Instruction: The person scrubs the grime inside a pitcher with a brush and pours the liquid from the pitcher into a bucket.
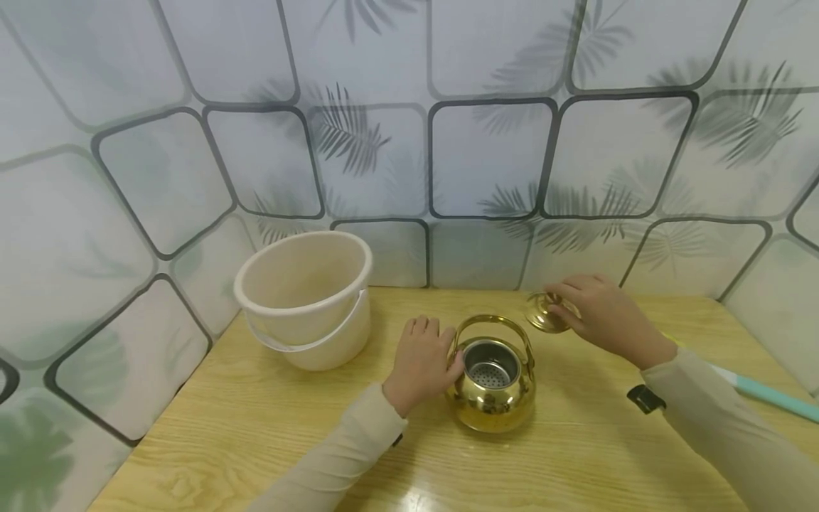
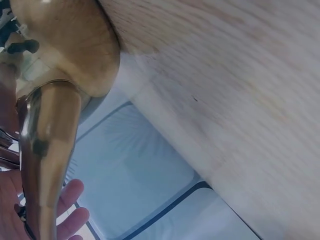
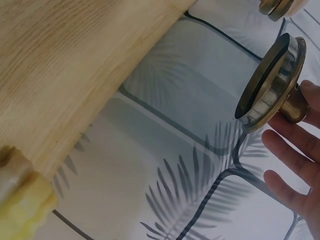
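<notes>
A shiny gold-coloured kettle (image 1: 491,414) stands on the wooden table, uncovered, with a perforated metal strainer (image 1: 491,375) inside its mouth. Its arched handle (image 1: 493,319) is upright. My left hand (image 1: 419,364) grips the kettle's left side, thumb by the mouth and the foot of the handle. The left wrist view shows the spout (image 2: 52,132) in front of the fingers (image 2: 71,191). By its knob, my right hand (image 1: 604,316) pinches the gold lid (image 1: 539,313), to the right of and behind the kettle. In the right wrist view the lid is tilted, its underside showing.
A cream plastic bucket (image 1: 323,341) with a lowered handle stands at the back left. A teal-handled tool (image 1: 777,402) lies at the right, partly behind my right arm. Something yellow and fluffy (image 3: 32,202) shows in the right wrist view. A patterned wall backs the table.
</notes>
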`<state>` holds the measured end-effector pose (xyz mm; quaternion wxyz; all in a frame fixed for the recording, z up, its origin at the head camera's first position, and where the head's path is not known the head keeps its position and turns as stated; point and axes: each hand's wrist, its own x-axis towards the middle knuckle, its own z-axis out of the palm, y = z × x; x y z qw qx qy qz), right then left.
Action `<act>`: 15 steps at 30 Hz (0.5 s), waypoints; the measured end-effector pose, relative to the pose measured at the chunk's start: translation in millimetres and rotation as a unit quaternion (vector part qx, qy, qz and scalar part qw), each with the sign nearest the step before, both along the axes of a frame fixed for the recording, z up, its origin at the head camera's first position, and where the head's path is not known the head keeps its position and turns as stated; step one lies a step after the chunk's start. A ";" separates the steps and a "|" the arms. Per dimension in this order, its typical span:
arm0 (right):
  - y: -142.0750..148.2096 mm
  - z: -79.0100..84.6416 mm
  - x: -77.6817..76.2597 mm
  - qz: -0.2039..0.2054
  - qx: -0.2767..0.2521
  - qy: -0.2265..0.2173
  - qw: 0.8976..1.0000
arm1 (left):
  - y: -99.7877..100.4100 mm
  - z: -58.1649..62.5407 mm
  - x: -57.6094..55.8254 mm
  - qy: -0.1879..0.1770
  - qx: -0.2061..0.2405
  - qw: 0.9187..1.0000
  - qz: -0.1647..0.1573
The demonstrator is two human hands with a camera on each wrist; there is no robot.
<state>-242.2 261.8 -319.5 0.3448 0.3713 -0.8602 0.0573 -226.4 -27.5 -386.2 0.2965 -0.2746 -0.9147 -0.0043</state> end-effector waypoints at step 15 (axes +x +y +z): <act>6.6 -12.7 -11.9 -0.017 0.005 -0.021 1.000 | 0.2 -6.2 -2.4 0.019 0.001 1.000 -0.001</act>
